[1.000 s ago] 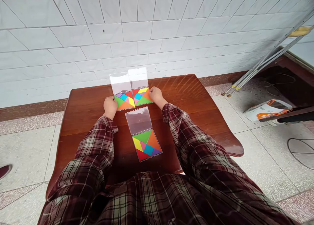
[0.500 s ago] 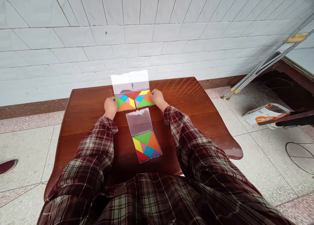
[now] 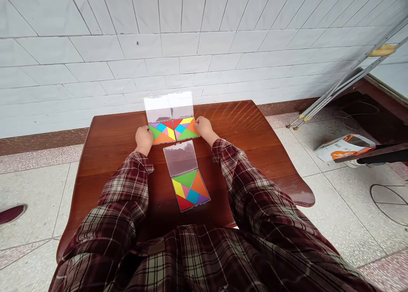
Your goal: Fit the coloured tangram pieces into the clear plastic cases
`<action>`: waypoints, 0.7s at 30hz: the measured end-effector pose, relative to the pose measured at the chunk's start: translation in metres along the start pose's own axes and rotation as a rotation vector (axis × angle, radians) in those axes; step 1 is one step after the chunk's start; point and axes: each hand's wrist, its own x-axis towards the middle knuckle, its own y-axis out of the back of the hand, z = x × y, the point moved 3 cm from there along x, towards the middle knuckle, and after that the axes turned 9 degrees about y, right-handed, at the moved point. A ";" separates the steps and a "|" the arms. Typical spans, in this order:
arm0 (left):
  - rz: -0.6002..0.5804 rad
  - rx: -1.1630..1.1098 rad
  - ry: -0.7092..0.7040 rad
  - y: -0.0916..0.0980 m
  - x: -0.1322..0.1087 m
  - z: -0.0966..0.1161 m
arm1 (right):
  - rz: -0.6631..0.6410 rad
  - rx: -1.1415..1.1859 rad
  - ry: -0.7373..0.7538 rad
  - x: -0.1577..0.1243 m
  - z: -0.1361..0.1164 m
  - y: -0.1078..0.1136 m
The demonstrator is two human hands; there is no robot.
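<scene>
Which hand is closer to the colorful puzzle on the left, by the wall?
Left. The left hand rests against the edge of that tangram puzzle; the right hand sits farther away, beyond the puzzle next to it.

White tiled wall behind worktop's far edge, brown skirting band along its base. Dark polished wood worktop, rounded corners, glare near right corner. Speckled pale floor tiles both sides. Right of worktop: metal ladder leaning on wall, dark wooden cabinet, orange-white packet on floor, black wire.
</scene>
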 end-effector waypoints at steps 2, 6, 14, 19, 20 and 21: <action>-0.001 -0.008 0.010 0.000 -0.001 0.001 | 0.000 -0.003 0.002 -0.001 -0.001 0.001; -0.015 -0.020 0.034 0.000 -0.003 0.001 | -0.013 -0.023 -0.001 -0.001 -0.002 0.000; 0.020 -0.120 0.013 -0.002 -0.001 0.000 | -0.008 -0.024 0.010 0.003 0.003 -0.004; 0.012 -0.101 0.010 -0.002 0.000 -0.004 | 0.002 0.043 0.023 0.004 0.005 -0.004; 0.011 -0.109 0.008 -0.001 0.000 -0.006 | 0.003 0.069 0.022 0.003 0.006 -0.004; 0.013 -0.127 0.011 0.000 -0.001 -0.008 | 0.006 0.098 0.020 0.002 0.007 -0.004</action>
